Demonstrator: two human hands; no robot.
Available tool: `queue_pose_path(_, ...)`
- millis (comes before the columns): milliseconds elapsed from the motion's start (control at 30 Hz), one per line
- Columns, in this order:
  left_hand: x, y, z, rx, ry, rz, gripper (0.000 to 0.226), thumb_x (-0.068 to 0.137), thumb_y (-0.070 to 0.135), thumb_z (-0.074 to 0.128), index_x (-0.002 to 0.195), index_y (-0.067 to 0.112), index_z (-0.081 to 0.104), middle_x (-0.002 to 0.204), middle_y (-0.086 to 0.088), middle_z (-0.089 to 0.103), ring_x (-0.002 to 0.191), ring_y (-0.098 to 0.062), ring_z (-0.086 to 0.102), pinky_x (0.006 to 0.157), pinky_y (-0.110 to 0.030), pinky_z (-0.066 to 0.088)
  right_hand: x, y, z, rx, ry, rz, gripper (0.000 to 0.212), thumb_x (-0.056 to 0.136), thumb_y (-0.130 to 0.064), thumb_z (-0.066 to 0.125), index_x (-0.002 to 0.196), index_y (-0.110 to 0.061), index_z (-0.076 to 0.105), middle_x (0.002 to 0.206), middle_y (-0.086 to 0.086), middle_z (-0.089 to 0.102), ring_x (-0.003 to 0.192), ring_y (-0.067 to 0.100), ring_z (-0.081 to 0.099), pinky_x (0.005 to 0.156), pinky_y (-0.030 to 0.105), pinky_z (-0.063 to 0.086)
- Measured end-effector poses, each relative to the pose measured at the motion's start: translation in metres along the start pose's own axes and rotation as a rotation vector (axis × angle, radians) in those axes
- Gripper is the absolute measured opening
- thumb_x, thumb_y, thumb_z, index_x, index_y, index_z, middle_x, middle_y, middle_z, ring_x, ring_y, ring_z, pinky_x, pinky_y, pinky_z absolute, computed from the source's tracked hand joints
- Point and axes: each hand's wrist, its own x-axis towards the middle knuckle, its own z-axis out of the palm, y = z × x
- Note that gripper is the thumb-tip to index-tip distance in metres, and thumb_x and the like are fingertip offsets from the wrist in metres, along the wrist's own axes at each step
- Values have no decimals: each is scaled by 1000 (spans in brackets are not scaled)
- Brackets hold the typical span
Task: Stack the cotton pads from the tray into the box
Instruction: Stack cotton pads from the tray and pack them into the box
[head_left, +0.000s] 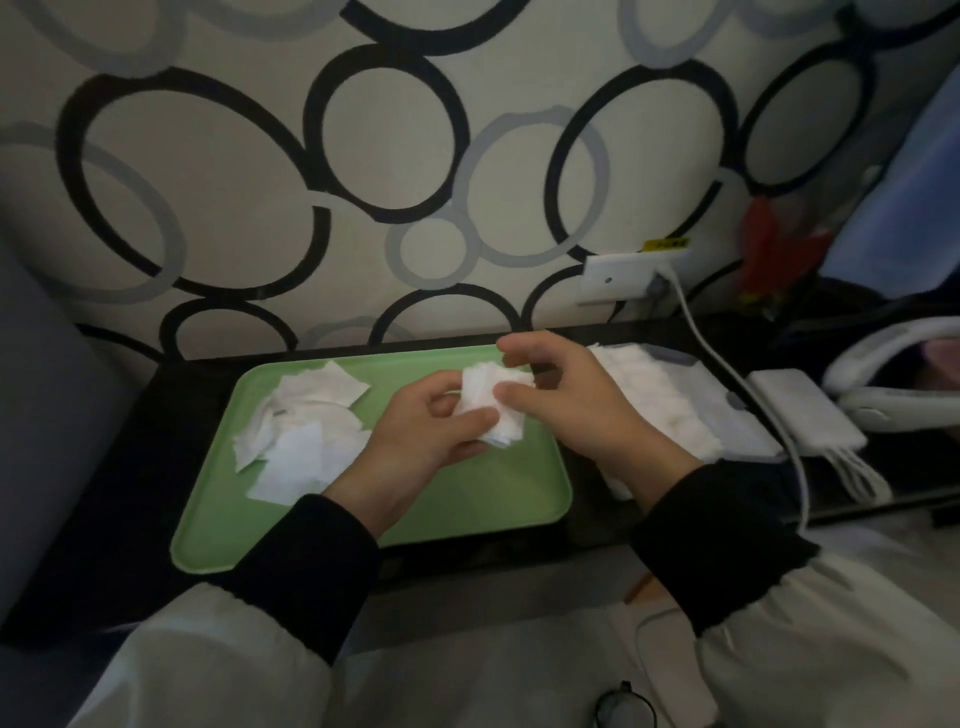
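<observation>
Above green tray (483, 493), pad stack (491, 410) between both hands

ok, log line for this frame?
left hand grips pad stack | right hand too | stack over tray | loose pads tray left | box at right, holds pads

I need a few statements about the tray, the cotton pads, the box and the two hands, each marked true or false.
1. The left hand and the right hand together hold a stack of cotton pads over the green tray. True.
2. No pads are left on the tray. False: loose pads lie piled on its left part.
3. The box stands to the right of the tray. True.
4. The box is empty. False: a row of pads already sits in it.
</observation>
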Motion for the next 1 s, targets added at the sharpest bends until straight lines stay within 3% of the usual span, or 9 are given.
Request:
queue_pose_path(167, 3, -10, 45, 56, 70, 76, 27, 84, 7, 77, 109, 15, 70, 106, -7, 75, 101, -22, 71, 77, -33, 60, -15, 8, -48, -27, -104, 1, 48, 79, -10, 81, 123, -17, 64, 100, 5, 66, 90, 17, 64, 85, 32, 54)
queue_pose_path(267, 3, -9, 70, 22, 91, 28, 20, 87, 8, 73, 105, 14, 68, 99, -9, 75, 86, -21, 73, 67, -28, 59, -21, 15, -75, -76, -111, -15, 30, 82, -5, 77, 111, -9, 71, 97, 6, 71, 87, 13, 65, 80, 29, 54)
queue_pose_path(367, 8, -6, 91, 61, 133, 30, 6, 94, 16, 65, 100, 14, 66, 88, -2, 75, 73, -19, 73, 65, -29, 54, -25, 24, -107, 6, 74, 55, 19, 89, -10, 70, 107, -14, 70, 99, 7, 71, 90, 15, 66, 76, 33, 55)
queue_pose_path(467, 23, -11, 107, 365, 184, 236, 9, 87, 21, 73, 94, 19, 68, 89, 2, 72, 78, -11, 68, 72, -25, 49, -27, 36, -136, 238, 327, 170, 12, 93, -10, 63, 100, -19, 66, 102, 2, 69, 100, 21, 66, 80, 37, 56)
queue_pose_path(600, 49, -12, 137, 965, 13, 357, 65, 70, 61, 77, 124, 30, 58, 126, 6, 59, 117, -14, 53, 101, -34, 44, -37, 51, -159, 383, 488, 277, 13, 92, -8, 57, 97, -18, 65, 109, 6, 67, 107, 25, 62, 90, 44, 55)
queue_pose_path(667, 63, -12, 153, 1223, -110, 327, 105, 62, 81, 68, 147, 29, 37, 154, -1, 36, 144, -24, 27, 119, -46, 23, -42, 54, -164, 373, 493, 287, 14, 92, -8, 56, 94, -19, 65, 104, 3, 67, 104, 23, 62, 91, 45, 53)
queue_pose_path(733, 77, -13, 167, 1365, -210, 277, 126, 57, 89, 63, 157, 30, 13, 166, -1, 7, 153, -27, -4, 123, -53, 0, -45, 55, -166, 358, 489, 272, 14, 91, -8, 56, 92, -19, 66, 98, -1, 67, 97, 18, 62, 91, 45, 53)
queue_pose_path(833, 95, -17, 178, 1483, -312, 205, 134, 56, 91, 62, 158, 30, -1, 167, -4, -11, 152, -29, -20, 119, -54, -12, -45, 58, -166, 337, 497, 272, 14, 91, -9, 57, 91, -19, 66, 91, -4, 66, 88, 12, 61, 88, 43, 54)
queue_pose_path(1000, 111, -18, 178, 1486, -370, 115, 130, 61, 90, 60, 158, 29, -2, 167, -2, -11, 151, -29, -21, 118, -56, -14, -41, 59, -165, 339, 486, 253, 13, 91, -9, 58, 91, -18, 67, 88, -4, 66, 86, 11, 61, 82, 40, 54)
